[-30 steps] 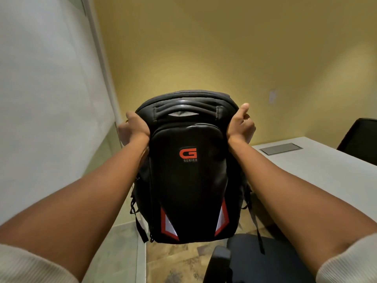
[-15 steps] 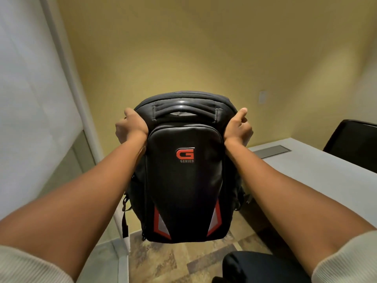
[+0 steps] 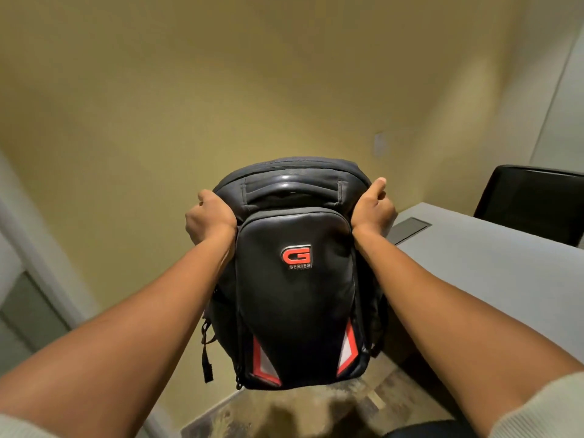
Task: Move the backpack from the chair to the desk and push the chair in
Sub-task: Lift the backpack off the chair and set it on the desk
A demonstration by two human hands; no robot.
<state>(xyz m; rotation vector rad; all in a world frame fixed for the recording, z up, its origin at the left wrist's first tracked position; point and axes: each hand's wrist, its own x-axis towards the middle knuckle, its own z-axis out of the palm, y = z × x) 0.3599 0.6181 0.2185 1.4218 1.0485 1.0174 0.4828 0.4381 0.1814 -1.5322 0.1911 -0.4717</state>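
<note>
One black backpack (image 3: 297, 279), two hands and one grey desk (image 3: 493, 273) are shown, with a dark chair back (image 3: 534, 200) beyond the desk's far edge and a sliver of a second dark chair (image 3: 433, 429) at the bottom edge of the view. The backpack hangs upright in the air, clear of any surface, to the left of the desk's near corner and above the patterned floor (image 3: 316, 409). It bears one red "G SERIES" emblem and two red-and-grey reflective wedges near its base; one strap dangles from its lower left side. The left hand (image 3: 210, 218) is closed around the backpack's upper left shoulder and the right hand (image 3: 373, 208) around its upper right shoulder, so the pack's top handle lies between the two. A recessed panel (image 3: 409, 230) in the desk sits just beyond the right hand.
</note>
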